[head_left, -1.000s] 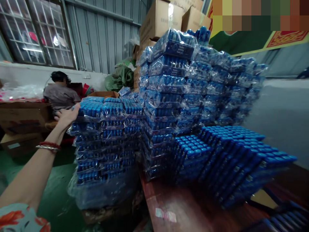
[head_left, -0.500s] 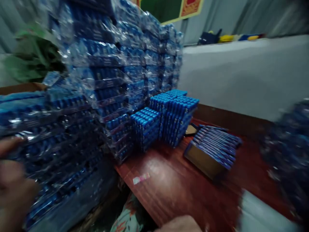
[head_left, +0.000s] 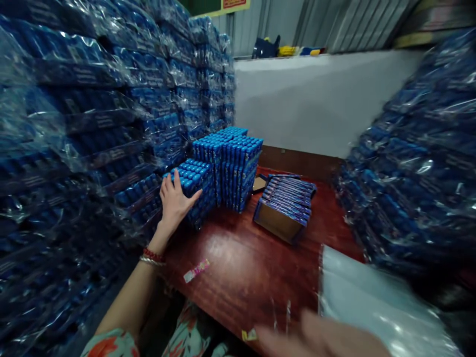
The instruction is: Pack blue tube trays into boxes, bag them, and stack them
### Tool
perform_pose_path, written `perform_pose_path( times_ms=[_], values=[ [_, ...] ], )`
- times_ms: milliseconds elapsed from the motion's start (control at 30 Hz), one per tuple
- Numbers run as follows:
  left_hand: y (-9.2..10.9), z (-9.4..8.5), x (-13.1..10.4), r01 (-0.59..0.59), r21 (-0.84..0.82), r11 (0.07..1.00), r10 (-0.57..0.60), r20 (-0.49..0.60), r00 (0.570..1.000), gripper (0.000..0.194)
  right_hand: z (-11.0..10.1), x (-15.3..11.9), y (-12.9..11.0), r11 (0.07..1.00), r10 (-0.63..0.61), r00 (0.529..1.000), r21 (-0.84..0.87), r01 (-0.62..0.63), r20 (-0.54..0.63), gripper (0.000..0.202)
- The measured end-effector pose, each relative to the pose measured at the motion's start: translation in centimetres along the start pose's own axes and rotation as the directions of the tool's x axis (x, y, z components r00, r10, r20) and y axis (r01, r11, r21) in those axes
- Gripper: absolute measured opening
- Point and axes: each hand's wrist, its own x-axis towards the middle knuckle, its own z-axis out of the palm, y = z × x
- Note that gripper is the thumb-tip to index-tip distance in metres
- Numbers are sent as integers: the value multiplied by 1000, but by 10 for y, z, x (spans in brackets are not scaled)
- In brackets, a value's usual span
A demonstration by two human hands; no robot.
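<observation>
My left hand has its fingers spread over the near top edge of a short stack of blue packs. Red and pale bracelets circle that wrist. Taller stacks of the same blue packs stand right behind it. Low at the bottom edge, my right hand is smeared by motion, beside a pale plastic sheet or bag; its fingers cannot be made out. An open box filled with a row of flat blue-purple pieces rests on the red-brown table.
High plastic-wrapped stacks of blue packs rise on the left and on the right. A white low wall closes the back. A pink and white strip and a small yellow label lie near the front edge.
The view has turned to the right. My left hand has moved from the far left to the short blue stack, fingers now spread. More of my right hand shows, beside the pale plastic.
</observation>
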Motion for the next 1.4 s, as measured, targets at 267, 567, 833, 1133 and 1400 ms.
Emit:
perform_pose_path(
  times_ms=[267,567,833,1133,1400],
  values=[
    [-16,19,-5,-27,-28,999,25,-87,996,98,18,46,182,714,366,800,-408,-569,-475,51],
    [-8,38,-14,-77,-81,994,57,-224,973,76,43,43,236,635,86,893,-666,-390,-441,40],
    [-13,40,-11,-89,-46,995,75,-246,966,69,40,53,219,736,121,888,-560,-380,-444,39],
    [-11,31,-14,-85,-12,996,81,-190,978,69,21,37,232,661,635,482,101,-744,-604,47],
    [-10,20,-2,7,123,992,3,-80,997,75,75,43,164,881,465,871,10,-473,160,32]
  ],
)
